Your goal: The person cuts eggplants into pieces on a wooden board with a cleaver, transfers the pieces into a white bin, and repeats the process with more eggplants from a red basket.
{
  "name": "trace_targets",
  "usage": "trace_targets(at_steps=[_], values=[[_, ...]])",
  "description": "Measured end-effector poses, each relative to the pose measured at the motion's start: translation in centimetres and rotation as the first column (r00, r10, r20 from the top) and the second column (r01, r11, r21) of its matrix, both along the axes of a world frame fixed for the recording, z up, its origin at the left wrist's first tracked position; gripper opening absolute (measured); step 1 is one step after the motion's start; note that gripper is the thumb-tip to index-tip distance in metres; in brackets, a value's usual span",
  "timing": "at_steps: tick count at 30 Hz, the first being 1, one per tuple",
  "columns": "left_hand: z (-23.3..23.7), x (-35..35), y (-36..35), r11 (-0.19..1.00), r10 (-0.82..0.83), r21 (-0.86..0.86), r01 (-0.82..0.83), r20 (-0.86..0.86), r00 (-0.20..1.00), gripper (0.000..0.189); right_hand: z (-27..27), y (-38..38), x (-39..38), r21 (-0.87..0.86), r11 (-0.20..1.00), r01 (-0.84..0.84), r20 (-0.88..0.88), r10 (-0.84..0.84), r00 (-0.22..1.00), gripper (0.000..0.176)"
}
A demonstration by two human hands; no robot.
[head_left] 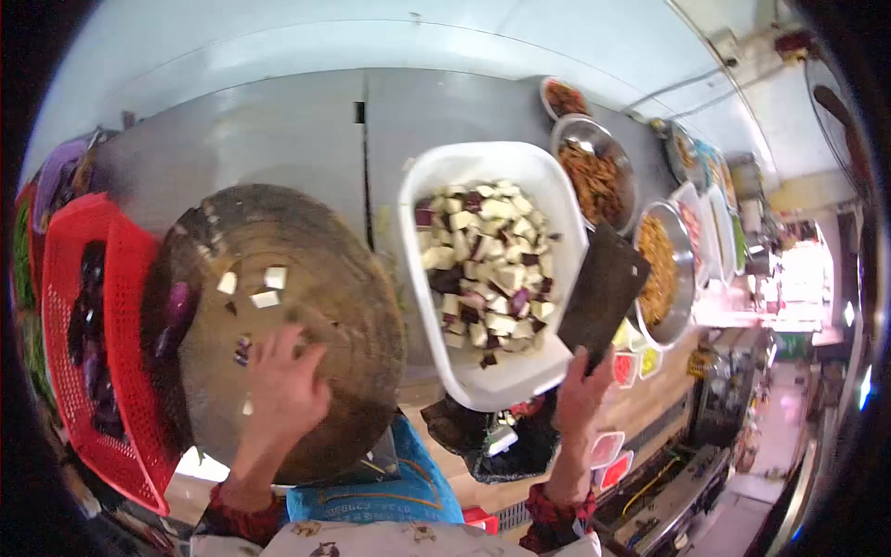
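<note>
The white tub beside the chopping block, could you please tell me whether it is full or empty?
Partly full: cut eggplant pieces lie heaped in the white tub, with its bare inner wall partly showing.

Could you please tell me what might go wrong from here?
The cleaver in the right hand is beside the white tub and might knock its rim. The purple eggplant lies at the edge of the chopping block, so it could roll off. Loose cubes near the left hand could be swept off the block.
</note>
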State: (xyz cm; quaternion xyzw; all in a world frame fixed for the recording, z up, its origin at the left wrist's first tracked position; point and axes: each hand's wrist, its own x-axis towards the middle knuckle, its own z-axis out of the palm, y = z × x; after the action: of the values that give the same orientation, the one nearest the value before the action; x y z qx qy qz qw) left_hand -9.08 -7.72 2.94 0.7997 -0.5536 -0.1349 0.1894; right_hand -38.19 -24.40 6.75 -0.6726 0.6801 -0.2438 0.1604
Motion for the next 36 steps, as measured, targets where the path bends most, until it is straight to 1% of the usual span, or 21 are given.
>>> trace_targets(at_steps=[1, 3, 5, 6, 7, 9, 10, 13, 14, 16, 17, 19, 20, 22, 23, 24, 25, 26, 27, 29, 36], values=[[-0.5, 0.0, 1.2, 0.997, 0.015, 0.079, -0.02, 0.063, 0.998, 0.033, 0.3, 0.0, -0.3, 0.015, 1.0, 0.005, -0.05, -0.004, 0.999, 0.025], [-2.6, 0.6, 2.9, 0.999, -0.009, 0.032, 0.008, 0.029, 1.0, 0.028, 0.4, 0.3, -1.4, 0.168, 0.984, 0.055, 0.172, -0.084, 0.982, 0.025], [-2.7, 0.1, 2.8, 0.999, -0.052, 0.007, 0.052, -0.007, 0.999, 0.024, 1.2, 1.1, -2.9, 0.097, 0.994, 0.044, 0.143, -0.058, 0.988, 0.023], [-1.9, -0.7, 2.4, 1.0, 0.021, -0.015, -0.024, -0.176, 0.984, 0.02, 1.7, 1.6, -3.6, 0.03, 0.999, 0.01, 0.11, -0.013, 0.994, 0.02], [-1.4, -2.0, 2.1, 0.995, 0.087, -0.011, -0.097, -0.346, 0.934, 0.017, 2.8, 2.3, -4.1, 0.037, 0.998, 0.051, 0.098, -0.054, 0.994, 0.02], [-0.7, -6.4, 0.8, 0.988, -0.067, -0.151, -0.025, -0.576, 0.815, 0.019, 5.4, 3.5, -4.6, 0.078, 0.988, 0.133, 0.392, -0.154, 0.907, 0.016], [0.3, -8.7, -0.3, 0.981, -0.183, -0.171, 0.09, -0.67, 0.72, 0.023, 5.7, 3.9, -5.4, 0.013, 0.989, 0.146, 0.46, -0.136, 0.878, 0.011], [3.2, -15.1, -3.1, 0.903, -0.406, -0.292, 0.314, -0.817, 0.409, 0.043, 7.0, 5.4, -8.1, -0.04, 0.971, 0.234, 0.457, -0.19, 0.869, 0.011], [3.3, -15.3, -3.0, 0.9, -0.414, -0.297, 0.319, -0.815, 0.406, 0.043, 7.2, 5.7, -9.2, -0.047, 0.97, 0.239, 0.457, -0.192, 0.868, 0.011], [3.3, -14.6, -2.2, 0.826, -0.556, -0.393, 0.404, -0.689, 0.464, 0.061, 6.4, 6.7, -11.2, -0.145, 0.964, 0.221, 0.299, -0.17, 0.939, 0.008], [2.6, -13.1, -1.2, 0.838, -0.538, -0.37, 0.4, -0.681, 0.497, 0.061, 5.8, 7.0, -11.4, -0.176, 0.956, 0.236, 0.212, -0.197, 0.957, 0.008], [-0.2, -8.2, 2.4, 0.87, -0.463, -0.358, 0.339, -0.352, 0.814, 0.078, 5.8, 8.8, -8.9, 0.051, 0.95, 0.308, 0.623, -0.271, 0.734, 0.012], [-1.1, -6.0, 4.5, 0.89, -0.423, -0.326, 0.32, -0.325, 0.846, 0.078, 5.5, 9.6, -8.0, 0.188, 0.953, 0.236, 0.676, -0.3, 0.673, 0.015], [-2.6, -2.5, 8.7, 0.987, -0.065, -0.15, 0.059, -0.035, 0.997, 0.096, 3.4, 11.5, -7.0, 0.39, 0.919, 0.06, 0.72, -0.345, 0.602, 0.017], [-3.1, -1.1, 10.4, 0.989, -0.029, -0.142, 0.027, -0.01, 1.0, 0.096, 3.2, 12.2, -4.8, 0.508, 0.861, -0.014, 0.685, -0.394, 0.613, 0.016], [-3.6, 0.0, 11.9, 0.999, 0.05, -0.01, -0.049, 0.109, 0.993, 0.102, 0.7, 13.1, -4.9, 0.576, 0.773, -0.265, 0.705, -0.306, 0.64, 0.013], [-4.2, 0.9, 13.2, 0.984, 0.11, 0.113, -0.139, 0.226, 0.968, 0.109, 0.5, 13.7, -1.8, 0.607, 0.712, -0.354, 0.73, -0.322, 0.603, 0.009], [-5.3, 1.7, 14.3, 0.973, 0.175, 0.118, -0.2, 0.19, 0.966, 0.113, -0.3, 14.1, 0.2, 0.668, 0.597, -0.444, 0.687, -0.267, 0.676, 0.007], [-5.8, 2.2, 14.3, 0.968, 0.197, 0.116, -0.222, 0.195, 0.961, 0.113, -3.6, 15.4, 1.3, 0.584, 0.633, -0.507, 0.683, -0.045, 0.729, 0.007], [-6.6, 3.3, 12.6, 0.975, 0.219, -0.012, -0.222, 0.219, 0.951, 0.106, -3.7, 15.8, 5.8, 0.689, 0.477, -0.546, 0.704, -0.262, 0.66, 0.015], [-7.0, 8.9, 2.5, 0.936, 0.26, -0.25, -0.249, 0.013, 0.966, 0.101, -7.8, 14.0, 15.3, 0.626, 0.542, -0.561, 0.716, -0.116, 0.688, 0.016]])
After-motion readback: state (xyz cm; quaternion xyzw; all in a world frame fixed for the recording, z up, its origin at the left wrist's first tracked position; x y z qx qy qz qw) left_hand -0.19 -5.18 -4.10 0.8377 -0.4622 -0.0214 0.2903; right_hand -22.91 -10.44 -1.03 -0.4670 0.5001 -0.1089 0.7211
